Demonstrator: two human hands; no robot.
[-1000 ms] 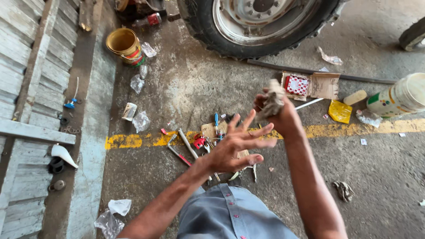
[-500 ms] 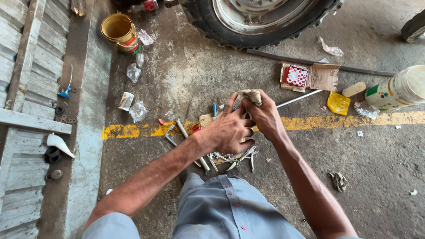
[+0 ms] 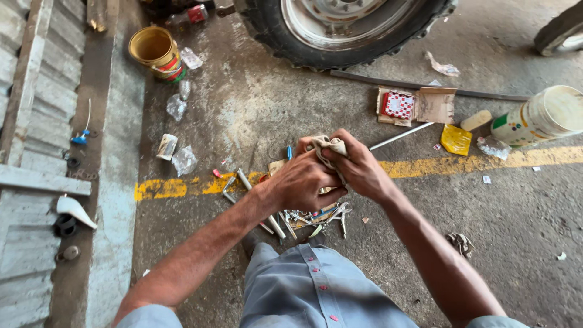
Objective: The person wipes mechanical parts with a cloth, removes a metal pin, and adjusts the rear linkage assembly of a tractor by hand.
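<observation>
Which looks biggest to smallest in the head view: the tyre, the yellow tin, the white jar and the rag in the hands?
1. Tyre, though cut off by the frame.
2. White jar and yellow tin: look alike, so unranked.
3. Rag, crumpled and partly hidden between both hands, nearer the camera.

— Where's the camera?
— On my head, the only view, looking steeply down past my knees at the concrete floor (image 3: pixel 516 243).
— How close?
— Near: my hands (image 3: pixel 331 173) sit mid-frame, the tyre (image 3: pixel 340 30) at the top edge.
</observation>
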